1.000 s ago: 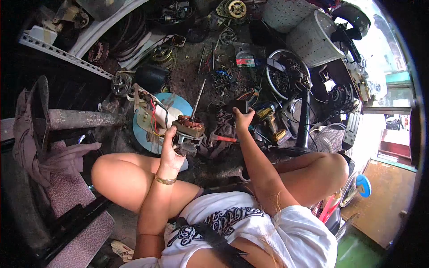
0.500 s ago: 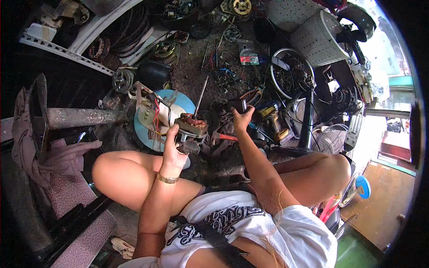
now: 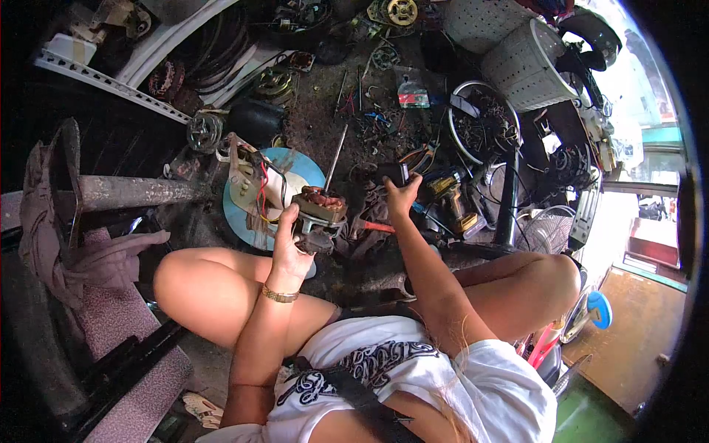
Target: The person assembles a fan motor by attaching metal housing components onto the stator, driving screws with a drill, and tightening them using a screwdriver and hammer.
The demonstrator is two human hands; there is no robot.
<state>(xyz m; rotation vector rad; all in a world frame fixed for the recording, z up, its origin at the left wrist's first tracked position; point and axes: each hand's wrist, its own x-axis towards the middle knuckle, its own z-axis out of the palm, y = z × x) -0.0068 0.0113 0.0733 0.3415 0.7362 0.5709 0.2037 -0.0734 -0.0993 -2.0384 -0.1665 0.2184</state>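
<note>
My left hand (image 3: 289,258) is wrapped round the lower housing of an electric fan motor (image 3: 322,205). Copper windings show on the motor's top, and a long metal shaft (image 3: 337,155) sticks up from it. Red and yellow wires (image 3: 263,190) run beside the motor, over a light-blue round disc (image 3: 309,170). To the right, my right hand (image 3: 403,198) grips a dark boxy object (image 3: 392,174) whose kind I cannot make out. Between the hands lies a tool with an orange-red handle (image 3: 377,227).
A yellow-and-black cordless drill (image 3: 447,193) and orange-handled pliers (image 3: 422,156) lie right of my right hand. Beyond are a round basin of scraps (image 3: 452,122), a perforated white basket (image 3: 528,63) and a small plastic packet (image 3: 412,93). A metal pole (image 3: 140,194) juts in from the left.
Both hands keep their holds almost unmoved. The motor sits very slightly further right and is tilted a little differently; the view has shifted slightly.
</note>
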